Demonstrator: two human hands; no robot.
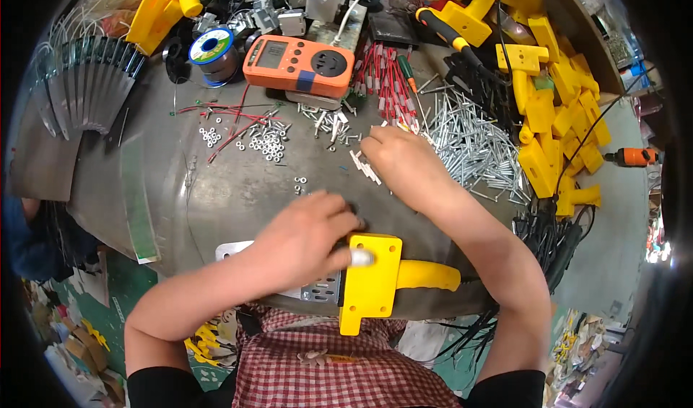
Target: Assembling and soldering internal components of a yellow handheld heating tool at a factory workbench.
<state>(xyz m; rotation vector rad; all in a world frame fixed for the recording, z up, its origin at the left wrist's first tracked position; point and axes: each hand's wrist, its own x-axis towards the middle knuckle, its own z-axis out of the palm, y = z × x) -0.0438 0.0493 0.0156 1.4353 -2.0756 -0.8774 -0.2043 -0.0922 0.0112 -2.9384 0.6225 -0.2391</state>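
My left hand is curled at the far left corner of a yellow plastic housing with a handle. Its thumb, wrapped in white at the tip, lies over the housing; the blurred fingers hide whatever they hold. Beneath this hand a slotted metal plate runs in from the left against the housing. Farther off, my right hand has its fingers bent down and closed at the tabletop, beside small white sleeves and the pile of long screws. What is in its fingertips cannot be made out.
Nuts lie mid-table. Behind them stand an orange meter and a solder spool. Red wires and a screwdriver lie beyond my right hand. Yellow housings are heaped at the right; metal blades fan out at the left.
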